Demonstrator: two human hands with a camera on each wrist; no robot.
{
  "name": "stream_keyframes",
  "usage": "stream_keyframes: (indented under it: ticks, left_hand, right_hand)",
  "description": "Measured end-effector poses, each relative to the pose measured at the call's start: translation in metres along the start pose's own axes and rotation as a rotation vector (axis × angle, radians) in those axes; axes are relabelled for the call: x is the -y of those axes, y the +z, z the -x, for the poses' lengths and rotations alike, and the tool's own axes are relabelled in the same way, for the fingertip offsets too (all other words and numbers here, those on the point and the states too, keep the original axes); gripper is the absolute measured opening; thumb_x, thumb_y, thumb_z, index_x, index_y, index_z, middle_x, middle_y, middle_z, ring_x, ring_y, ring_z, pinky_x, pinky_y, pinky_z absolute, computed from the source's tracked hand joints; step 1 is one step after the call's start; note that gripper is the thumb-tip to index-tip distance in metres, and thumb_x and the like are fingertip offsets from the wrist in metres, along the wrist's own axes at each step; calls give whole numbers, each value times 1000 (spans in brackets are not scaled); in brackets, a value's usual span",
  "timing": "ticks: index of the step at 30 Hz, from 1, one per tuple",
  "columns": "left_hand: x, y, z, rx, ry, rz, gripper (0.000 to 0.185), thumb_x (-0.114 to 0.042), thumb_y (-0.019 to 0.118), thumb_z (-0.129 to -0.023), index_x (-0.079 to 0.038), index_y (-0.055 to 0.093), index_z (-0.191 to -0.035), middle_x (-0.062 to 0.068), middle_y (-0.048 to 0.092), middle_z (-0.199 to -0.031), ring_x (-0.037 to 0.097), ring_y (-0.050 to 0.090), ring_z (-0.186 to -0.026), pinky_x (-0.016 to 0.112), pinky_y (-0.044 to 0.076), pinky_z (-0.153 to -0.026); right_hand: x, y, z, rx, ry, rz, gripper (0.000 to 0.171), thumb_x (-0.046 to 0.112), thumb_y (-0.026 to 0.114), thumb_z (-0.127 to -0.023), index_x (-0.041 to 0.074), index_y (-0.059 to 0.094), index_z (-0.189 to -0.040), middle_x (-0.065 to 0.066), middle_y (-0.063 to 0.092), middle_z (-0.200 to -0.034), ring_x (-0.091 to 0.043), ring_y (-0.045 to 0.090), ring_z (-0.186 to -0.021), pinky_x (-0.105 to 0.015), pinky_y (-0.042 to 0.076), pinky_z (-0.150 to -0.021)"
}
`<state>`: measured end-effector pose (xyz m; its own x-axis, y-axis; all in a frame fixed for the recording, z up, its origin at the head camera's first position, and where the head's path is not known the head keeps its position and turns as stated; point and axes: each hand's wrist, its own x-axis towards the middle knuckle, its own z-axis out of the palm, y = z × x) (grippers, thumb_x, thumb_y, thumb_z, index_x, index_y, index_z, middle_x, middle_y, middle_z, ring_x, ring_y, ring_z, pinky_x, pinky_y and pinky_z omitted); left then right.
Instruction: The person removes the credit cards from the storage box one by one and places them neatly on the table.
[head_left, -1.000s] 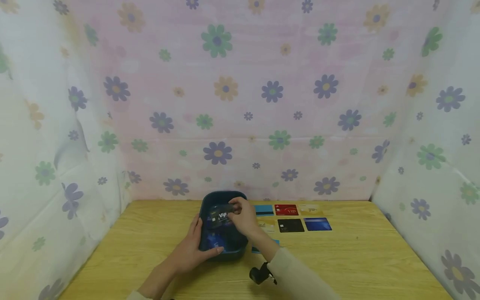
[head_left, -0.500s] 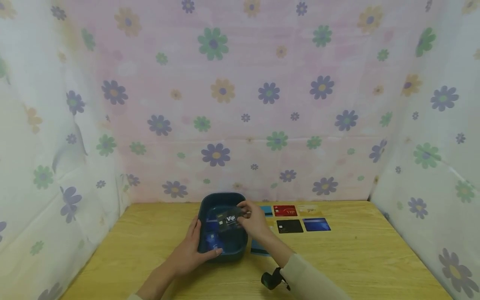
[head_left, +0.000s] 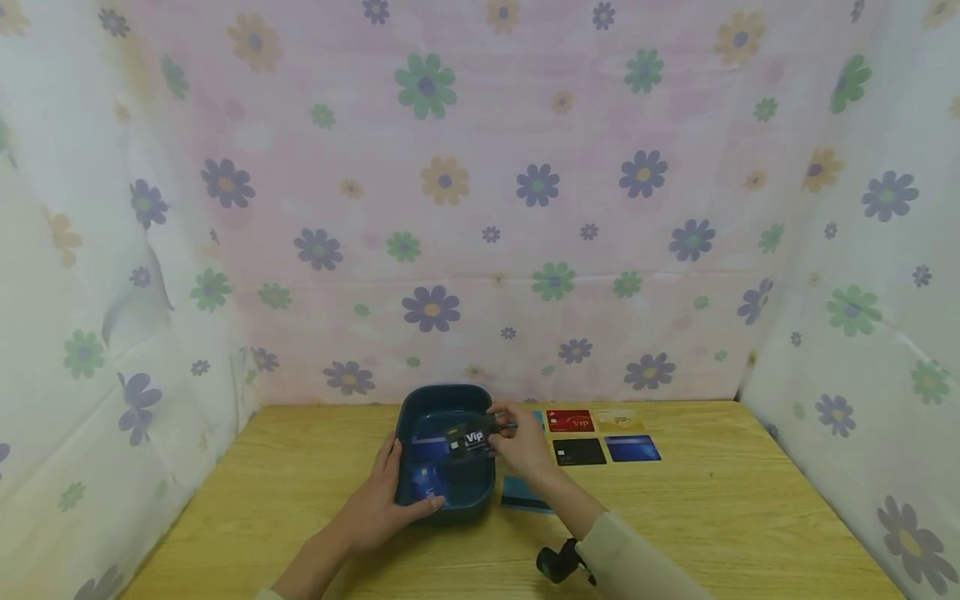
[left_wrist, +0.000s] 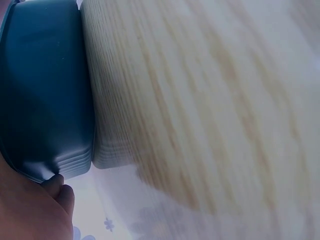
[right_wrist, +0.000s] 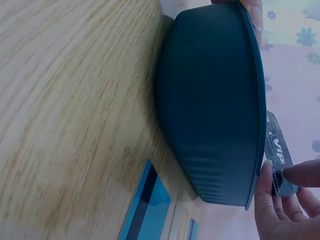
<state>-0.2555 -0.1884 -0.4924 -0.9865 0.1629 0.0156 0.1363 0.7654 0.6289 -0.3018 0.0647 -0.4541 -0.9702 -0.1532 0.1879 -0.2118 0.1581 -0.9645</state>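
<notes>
My right hand (head_left: 520, 442) pinches a black VIP card (head_left: 472, 439) between thumb and fingers, over the right rim of a dark teal plastic bin (head_left: 483, 497). The right wrist view shows the VIP card (right_wrist: 278, 150) standing tilted just above the bin's edge. My left hand (head_left: 378, 500) grips the bin's near left side, thumb over the near rim and fingers along the outer wall. Inside the bin lie a blue card (head_left: 427, 483) near the front and a dark blue card (head_left: 427, 448) behind it.
Right of the bin, cards lie in rows: a red VIP card (head_left: 570, 421), a pale gold card (head_left: 619, 420), a black card (head_left: 580, 452) and a blue card (head_left: 633, 448). A light blue striped card (head_left: 525, 494) lies nearer me. A flowered cloth (head_left: 480, 250) hangs behind the wooden table (head_left: 712, 517).
My right hand has drawn the black VIP card rightward, from over the middle of the bin to its right rim. The left hand keeps its grip on the bin.
</notes>
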Motion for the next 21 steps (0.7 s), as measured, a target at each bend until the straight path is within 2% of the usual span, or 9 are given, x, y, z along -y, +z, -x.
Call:
stream_keyframes:
  ticks: [7,11,21]
  left_hand:
    - [0,0,0,-4,-2,-5,129,-74,72,-80,-7,2,-165,15,-3,-172,51,37,-143,66,42,-106]
    - [0,-1,0,-1,-6,-8,130,-74,72,-80,-6,1,-165,15,-4,-172,51,36,-143,66,42,-106]
    - [-1,0,0,-4,-5,-13,131,-75,72,-79,-5,2,-165,17,-3,-171,52,35,-144,66,40,-107]
  right_hand:
    - [-4,-7,1,-9,20,-11,39,-17,61,-90,-5,60,-127,-22,57,-107,-22,61,-81,-39,63,-69]
    - [-5,-10,3,-22,23,-7,38,-18,62,-89,-6,61,-125,-24,60,-107,-28,66,-87,-43,63,-72]
    - [-10,-23,9,-22,49,0,37,-15,65,-89,-9,59,-126,-25,59,-108,-28,68,-87,-49,62,-75]
